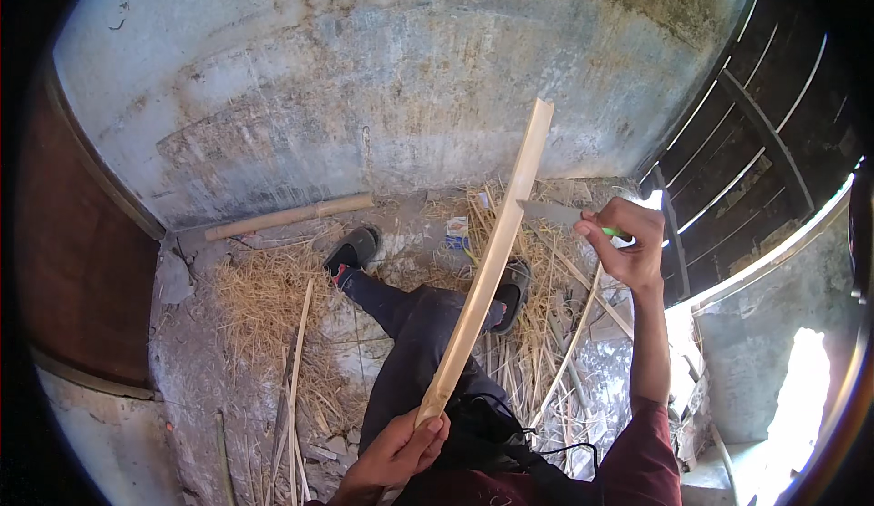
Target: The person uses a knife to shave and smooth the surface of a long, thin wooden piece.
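Observation:
A long split bamboo strip (492,265), pale and slightly channelled, slants from my lap up toward the wall. My left hand (402,449) is closed around its lower end. My right hand (628,238) grips a knife (555,213) with a green handle and a grey blade. The blade's tip meets or nearly meets the strip's right edge in its upper half; I cannot tell if it is cutting in. My legs (414,319) in dark trousers are crossed beneath the strip.
Straw-like shavings (264,310) cover the floor on both sides. A bamboo pole (289,216) lies along the stained wall (364,96). Thin strips (296,388) lie left of my legs, with more at right. A small blue-and-white packet (457,232) sits between my shoes. A dark slatted panel (756,132) stands at right.

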`<state>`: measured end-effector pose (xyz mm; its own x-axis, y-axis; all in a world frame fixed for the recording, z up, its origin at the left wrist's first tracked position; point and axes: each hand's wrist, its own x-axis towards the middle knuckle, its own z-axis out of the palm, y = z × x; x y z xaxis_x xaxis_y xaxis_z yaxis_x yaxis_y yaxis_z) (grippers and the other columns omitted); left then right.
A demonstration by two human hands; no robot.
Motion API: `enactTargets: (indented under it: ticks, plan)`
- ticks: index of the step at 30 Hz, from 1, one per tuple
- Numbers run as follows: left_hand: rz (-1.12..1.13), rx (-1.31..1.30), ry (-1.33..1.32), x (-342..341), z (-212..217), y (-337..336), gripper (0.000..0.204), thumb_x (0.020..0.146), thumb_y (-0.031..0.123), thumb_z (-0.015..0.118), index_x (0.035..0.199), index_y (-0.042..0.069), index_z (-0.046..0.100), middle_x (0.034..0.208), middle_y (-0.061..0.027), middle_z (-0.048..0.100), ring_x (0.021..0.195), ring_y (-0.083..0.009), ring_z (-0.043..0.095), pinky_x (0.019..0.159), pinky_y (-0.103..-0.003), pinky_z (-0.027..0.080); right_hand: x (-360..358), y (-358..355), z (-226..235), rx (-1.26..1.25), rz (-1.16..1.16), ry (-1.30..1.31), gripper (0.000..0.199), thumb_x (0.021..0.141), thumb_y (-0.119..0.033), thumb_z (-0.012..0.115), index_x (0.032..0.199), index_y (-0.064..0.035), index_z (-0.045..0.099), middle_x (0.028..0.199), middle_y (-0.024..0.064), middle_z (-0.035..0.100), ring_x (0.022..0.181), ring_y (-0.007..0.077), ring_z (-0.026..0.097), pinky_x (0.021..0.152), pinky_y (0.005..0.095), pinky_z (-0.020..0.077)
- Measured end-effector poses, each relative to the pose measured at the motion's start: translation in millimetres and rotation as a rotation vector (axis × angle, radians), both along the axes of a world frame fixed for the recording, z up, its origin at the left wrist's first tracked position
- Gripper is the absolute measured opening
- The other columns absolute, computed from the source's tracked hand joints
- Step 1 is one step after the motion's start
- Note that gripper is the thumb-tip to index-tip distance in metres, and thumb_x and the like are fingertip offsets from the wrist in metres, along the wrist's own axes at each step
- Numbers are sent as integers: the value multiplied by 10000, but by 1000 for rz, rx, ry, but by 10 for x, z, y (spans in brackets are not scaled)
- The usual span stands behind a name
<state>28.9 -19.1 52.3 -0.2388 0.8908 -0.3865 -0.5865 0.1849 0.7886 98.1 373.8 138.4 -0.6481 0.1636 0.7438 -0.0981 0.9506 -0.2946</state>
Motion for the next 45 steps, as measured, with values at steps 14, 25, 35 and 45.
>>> enactTargets:
  ticks: [14,25,35,45]
  plan:
    - [2,-17,16,21,12,-11,273,1170,243,416,1017,42,518,709,38,408,568,-40,347,505,-232,299,-46,148,7,-25,27,5,241,828,-47,875,710,18,674,655,115,671,610,205,699,615,324,555]
    - [-20,-37,-6,3,-12,-34,296,1162,330,456,1064,57,515,737,26,384,536,-67,316,486,-262,279,-163,332,0,-10,26,28,239,834,-109,883,730,8,703,666,121,684,591,242,692,554,341,492]
    - [-62,130,184,98,4,-23,361,1156,424,430,971,126,514,707,51,416,500,-40,339,463,-228,309,-161,1057,111,80,-500,13,348,938,-335,795,831,-24,682,655,142,627,561,242,587,582,365,455]
    - [63,-20,-51,-322,-269,22,371,1162,379,418,1156,31,547,754,27,401,506,-54,368,431,-225,282,247,719,-282,-520,-320,-6,216,983,-227,777,1005,-36,679,735,-40,603,720,51,553,674,237,405]
